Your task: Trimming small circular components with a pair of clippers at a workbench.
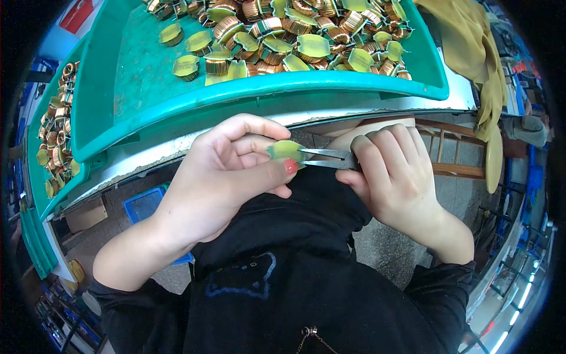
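My left hand (236, 162) pinches a toroidal coil with a yellow-green base plate (284, 150) between thumb and fingers, its plate facing up. Wrapped round the dark handles of long-nose pliers (324, 159), my right hand (394, 171) points their metal jaws leftward. The jaw tips are at the right edge of the plate, one slightly apart from the other. Whether they grip a wire there is too small to tell. Both hands are above my lap, just short of the table edge. Fingers hide most of the coil's underside.
Beyond my hands a green tray (259, 88) holds many copper-wound coils (268, 26) with yellow-green plates. Another green bin (44, 203) of coils stands at left. A yellow cloth (471, 47) hangs at the table's right end. Lower right is a wooden stool (457, 170).
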A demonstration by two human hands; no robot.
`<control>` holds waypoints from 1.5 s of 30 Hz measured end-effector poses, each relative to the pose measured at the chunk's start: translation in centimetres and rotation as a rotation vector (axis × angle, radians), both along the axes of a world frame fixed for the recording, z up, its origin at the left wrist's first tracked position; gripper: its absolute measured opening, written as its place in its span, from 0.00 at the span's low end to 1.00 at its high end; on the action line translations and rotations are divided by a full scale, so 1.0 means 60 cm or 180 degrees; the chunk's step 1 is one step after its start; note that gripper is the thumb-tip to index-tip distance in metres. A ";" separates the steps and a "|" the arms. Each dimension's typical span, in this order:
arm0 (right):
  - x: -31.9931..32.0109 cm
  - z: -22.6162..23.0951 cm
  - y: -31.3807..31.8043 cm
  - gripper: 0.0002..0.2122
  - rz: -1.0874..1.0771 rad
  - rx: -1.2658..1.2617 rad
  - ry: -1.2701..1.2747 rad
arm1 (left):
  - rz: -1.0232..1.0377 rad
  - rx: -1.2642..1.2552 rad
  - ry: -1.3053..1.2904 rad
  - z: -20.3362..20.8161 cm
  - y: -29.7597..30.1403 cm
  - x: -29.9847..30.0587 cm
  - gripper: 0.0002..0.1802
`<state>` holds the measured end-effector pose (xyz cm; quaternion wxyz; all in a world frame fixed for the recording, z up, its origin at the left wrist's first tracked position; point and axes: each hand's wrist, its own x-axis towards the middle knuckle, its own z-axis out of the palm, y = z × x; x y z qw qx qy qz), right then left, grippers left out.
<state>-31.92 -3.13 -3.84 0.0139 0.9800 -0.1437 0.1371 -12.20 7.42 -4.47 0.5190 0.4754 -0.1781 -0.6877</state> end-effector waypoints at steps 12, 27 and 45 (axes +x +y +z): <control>-0.005 -0.002 0.003 0.14 -0.0125 0.0107 -0.0077 | -0.0028 -0.0026 -0.0060 0.000 -0.004 -0.002 0.18; 0.010 -0.012 0.007 0.14 0.0060 0.0110 -0.0123 | -0.0178 -0.0096 -0.0219 0.005 -0.002 -0.012 0.17; 0.003 0.003 0.004 0.14 0.0058 0.0227 0.0057 | -0.0049 -0.0318 -0.0456 0.017 0.002 -0.027 0.21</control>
